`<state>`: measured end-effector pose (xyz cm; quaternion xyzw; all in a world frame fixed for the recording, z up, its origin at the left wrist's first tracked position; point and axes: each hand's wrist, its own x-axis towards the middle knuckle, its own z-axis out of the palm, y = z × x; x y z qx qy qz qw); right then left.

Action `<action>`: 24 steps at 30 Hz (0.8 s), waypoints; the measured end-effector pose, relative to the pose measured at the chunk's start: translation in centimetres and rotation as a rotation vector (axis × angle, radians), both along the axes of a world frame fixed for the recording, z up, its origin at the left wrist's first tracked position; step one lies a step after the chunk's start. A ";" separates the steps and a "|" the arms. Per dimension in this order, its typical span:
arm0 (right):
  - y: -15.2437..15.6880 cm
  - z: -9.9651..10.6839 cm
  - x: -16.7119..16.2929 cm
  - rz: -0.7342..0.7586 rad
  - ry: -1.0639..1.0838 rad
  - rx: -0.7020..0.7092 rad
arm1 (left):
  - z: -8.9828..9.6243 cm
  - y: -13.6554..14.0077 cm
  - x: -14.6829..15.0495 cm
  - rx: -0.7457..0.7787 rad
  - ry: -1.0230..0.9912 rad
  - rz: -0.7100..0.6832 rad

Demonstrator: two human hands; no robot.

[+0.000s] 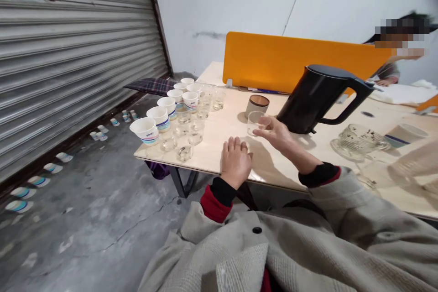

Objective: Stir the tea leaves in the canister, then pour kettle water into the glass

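My right hand [275, 133] grips a small clear glass cup [253, 124] between thumb and fingers, just above or on the table. Flat on the tabletop near the front edge lies my left hand [236, 160], fingers stretched out and holding nothing. Behind the held cup stands a grey-white cup with a brown rim [257, 106]. A black electric kettle [313, 100] is close to my right hand. Left of my hands, several small glass cups [185, 150] stand in rows beside several white paper cups [145, 130] with blue bands.
An orange divider [290, 61] crosses the back of the table [219, 146]. At right are a glass cup on a saucer [359, 139] and a tilted paper cup [405, 135]. Another person [386, 73] sits beyond the divider. Paper cups [39, 181] line the floor by the shutter [68, 45].
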<state>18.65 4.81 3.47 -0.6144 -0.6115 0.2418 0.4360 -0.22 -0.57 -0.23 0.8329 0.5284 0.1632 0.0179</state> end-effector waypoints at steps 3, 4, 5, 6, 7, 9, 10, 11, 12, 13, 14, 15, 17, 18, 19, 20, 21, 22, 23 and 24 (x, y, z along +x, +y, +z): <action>3.3 1.5 -2.0 0.022 -0.047 -0.005 | -0.1 0.0 0.0 -0.005 -0.010 -0.015; 4.5 1.7 -2.8 0.034 -0.060 -0.009 | -0.1 0.0 -0.1 -0.004 -0.014 -0.020; 5.7 1.7 -3.7 0.045 -0.074 -0.014 | -0.2 0.0 -0.1 0.000 -0.020 -0.026; 6.9 1.6 -4.5 0.055 -0.086 -0.019 | -0.2 0.0 -0.1 0.005 -0.027 -0.032; 8.1 1.3 -5.2 0.058 -0.094 -0.030 | -0.3 0.0 -0.2 0.011 -0.037 -0.035; 10.2 0.7 -6.7 0.059 -0.097 -0.066 | -0.3 -0.1 -0.2 0.020 -0.056 -0.041; 11.2 0.3 -7.3 0.058 -0.094 -0.085 | -0.3 -0.1 -0.2 0.020 -0.062 -0.043; 12.0 0.0 -7.8 0.055 -0.088 -0.101 | -0.2 -0.1 -0.2 0.018 -0.068 -0.045; 12.7 -0.3 -8.2 0.055 -0.084 -0.111 | -0.2 -0.1 -0.3 0.014 -0.074 -0.047; 13.2 -0.6 -8.6 0.059 -0.081 -0.117 | -0.2 -0.1 -0.3 0.009 -0.080 -0.049; 13.7 -0.8 -8.9 0.067 -0.077 -0.119 | -0.2 -0.2 -0.3 0.003 -0.086 -0.051; 14.0 -1.0 -9.1 0.075 -0.073 -0.122 | -0.1 -0.2 -0.3 -0.002 -0.091 -0.051; 14.5 -1.3 -9.4 0.091 -0.061 -0.126 | -0.2 -0.2 -0.3 -0.011 -0.093 -0.054; 14.7 -1.5 -9.5 0.097 -0.055 -0.126 | -0.2 -0.2 -0.3 -0.015 -0.092 -0.055; 14.8 -1.6 -9.6 0.100 -0.049 -0.125 | -0.2 -0.2 -0.3 -0.017 -0.091 -0.058; 15.0 -1.7 -9.7 0.102 -0.044 -0.124 | -0.2 -0.2 -0.3 -0.019 -0.092 -0.060; 15.1 -1.8 -9.8 0.103 -0.039 -0.123 | -0.3 -0.2 -0.3 -0.020 -0.094 -0.063; 15.3 -1.9 -9.9 0.104 -0.033 -0.122 | -0.3 -0.2 -0.3 -0.020 -0.096 -0.065; 15.5 -2.0 -10.0 0.105 -0.026 -0.122 | -0.3 -0.2 -0.4 -0.019 -0.097 -0.065; 15.6 -2.1 -10.1 0.105 -0.019 -0.120 | -0.2 -0.2 -0.4 -0.015 -0.098 -0.064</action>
